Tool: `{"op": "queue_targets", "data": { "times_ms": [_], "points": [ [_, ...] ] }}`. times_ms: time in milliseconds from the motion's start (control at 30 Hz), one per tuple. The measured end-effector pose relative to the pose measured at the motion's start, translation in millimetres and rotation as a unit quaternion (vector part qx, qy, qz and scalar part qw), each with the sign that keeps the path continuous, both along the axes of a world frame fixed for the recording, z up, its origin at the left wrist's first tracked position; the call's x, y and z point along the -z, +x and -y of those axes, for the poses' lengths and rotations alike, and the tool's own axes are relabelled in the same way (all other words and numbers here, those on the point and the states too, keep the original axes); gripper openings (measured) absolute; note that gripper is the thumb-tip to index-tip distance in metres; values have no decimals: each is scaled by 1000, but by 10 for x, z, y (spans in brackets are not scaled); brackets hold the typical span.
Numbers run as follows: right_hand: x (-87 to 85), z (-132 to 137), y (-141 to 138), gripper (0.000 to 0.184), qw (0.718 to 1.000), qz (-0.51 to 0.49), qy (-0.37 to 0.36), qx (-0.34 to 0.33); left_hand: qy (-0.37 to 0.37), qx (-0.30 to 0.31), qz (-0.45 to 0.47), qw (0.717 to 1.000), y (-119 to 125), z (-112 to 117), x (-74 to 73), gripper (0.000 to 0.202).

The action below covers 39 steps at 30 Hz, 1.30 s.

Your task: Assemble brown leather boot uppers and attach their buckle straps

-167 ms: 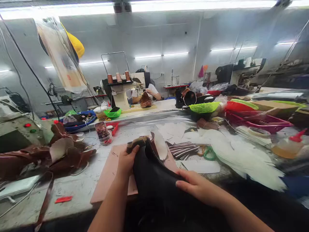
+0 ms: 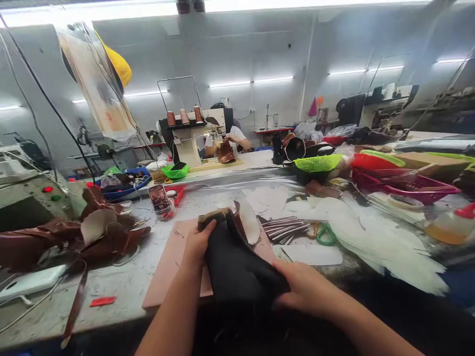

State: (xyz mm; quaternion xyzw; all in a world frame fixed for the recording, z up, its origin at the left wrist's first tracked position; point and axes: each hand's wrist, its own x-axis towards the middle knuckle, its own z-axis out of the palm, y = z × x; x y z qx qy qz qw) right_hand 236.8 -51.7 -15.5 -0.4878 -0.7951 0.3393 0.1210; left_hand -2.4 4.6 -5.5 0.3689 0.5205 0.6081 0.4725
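Both clamped on black piece [image 2: 235, 267]: left hand [image 2: 197, 244] at top, right hand [image 2: 300, 283] at side (partly hidden).

- A pale worktable [image 2: 126, 287], scuffed and stained, stretches across the middle and lower left of the frame.
- Flat on it, a pink board [image 2: 166, 277] sits at lower centre.
- I see a small red scrap [image 2: 103, 301] at lower left, and a flat white object [image 2: 33, 284] farther left.
- Brown leather pieces [image 2: 111, 240] lie heaped at the left edge.
- Left of centre stands a clear tub [image 2: 166, 214], a red tray [image 2: 179, 196] just beside it.
- Right of centre, striped strips [image 2: 285, 228] fan out.
- White cut sheets [image 2: 386, 242] overlap toward the right.
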Motion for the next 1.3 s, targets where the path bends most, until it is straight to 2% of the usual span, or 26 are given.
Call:
{"op": "queue_targets", "data": {
  "times_ms": [67,200,267,333,400,433,467,500,567,600,633,667,767,867,900,967,1067,1133,1200,1300],
  "points": [
    [71,-38,38,37,999,-14,-21,19,-9,-7,-29,1000,-42,-38,37,41],
    [314,-160,85,40,976,-188,-108,-5,-3,-31,-141,989,-119,-180,64,27],
    [432,-217,41,49,958,-253,-135,14,27,-74,-200,977,-121,-232,54,32],
    [517,-253,-36,54,936,-305,-169,44,86,-111,-276,951,-88,-213,61,41],
    [566,-266,-114,55,906,-358,-218,58,191,-93,-399,892,-24,-97,115,31],
    [580,-265,-145,56,891,-380,-241,62,254,-56,-471,843,14,-10,162,28],
    [590,-261,-169,56,877,-398,-259,69,314,-9,-531,787,53,87,221,33],
    [597,-254,-185,56,865,-414,-273,79,357,47,-572,737,88,185,288,49],
    [610,-233,-199,56,845,-434,-293,106,408,144,-638,638,136,345,424,81],
    [617,-223,-198,56,839,-439,-301,113,419,170,-663,596,143,393,484,87],
    [627,-214,-190,57,836,-439,-310,114,428,176,-683,565,140,416,534,83],
    [637,-209,-176,58,835,-434,-319,110,437,167,-696,545,128,416,573,70],
    [664,-235,-84,64,838,-419,-343,60,478,139,-685,532,57,326,618,34],
    [648,-318,71,72,849,-395,-350,-7,517,168,-658,521,-10,220,615,25],
    [626,-349,124,72,862,-373,-343,-22,526,178,-650,519,-24,196,619,23],
    [554,-395,214,66,906,-289,-309,-30,539,194,-636,517,-37,170,641,21],
    [421,-411,276,58,969,-107,-223,-10,547,212,-627,513,-39,164,689,20],
    [355,-394,266,60,984,-9,-175,-6,542,225,-627,513,-40,167,708,20],
    [331,-374,229,67,989,45,-143,-17,535,233,-622,523,-47,164,710,20],
    [361,-367,182,75,990,104,-99,-11,528,240,-613,536,-72,151,698,37]
  ]
}}
